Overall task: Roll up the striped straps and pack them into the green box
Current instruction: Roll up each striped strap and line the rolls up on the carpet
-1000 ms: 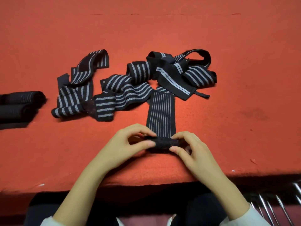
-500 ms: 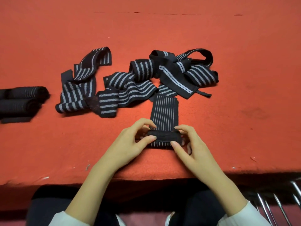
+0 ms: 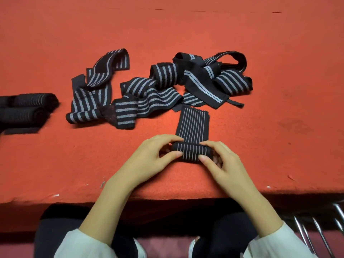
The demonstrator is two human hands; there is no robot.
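The thin-striped strap point(image 3: 192, 125) lies near the front edge of the red table surface point(image 3: 279, 108), its flat length running away from the person. Its near end is wound into a roll point(image 3: 191, 152) lying crosswise. The left hand point(image 3: 149, 161) pinches the left end of the roll between thumb and curled fingers. The right hand point(image 3: 225, 164) pinches the right end the same way. Beyond the flat end, touching it, lies a tangle of loose straps point(image 3: 158, 94) with broader stripes. Two rolled straps point(image 3: 28, 108) rest side by side at the left edge, well apart from the hands. White sleeves point(image 3: 83, 243) cover both forearms. Metal rods point(image 3: 316, 229) show at lower right, below the table edge.
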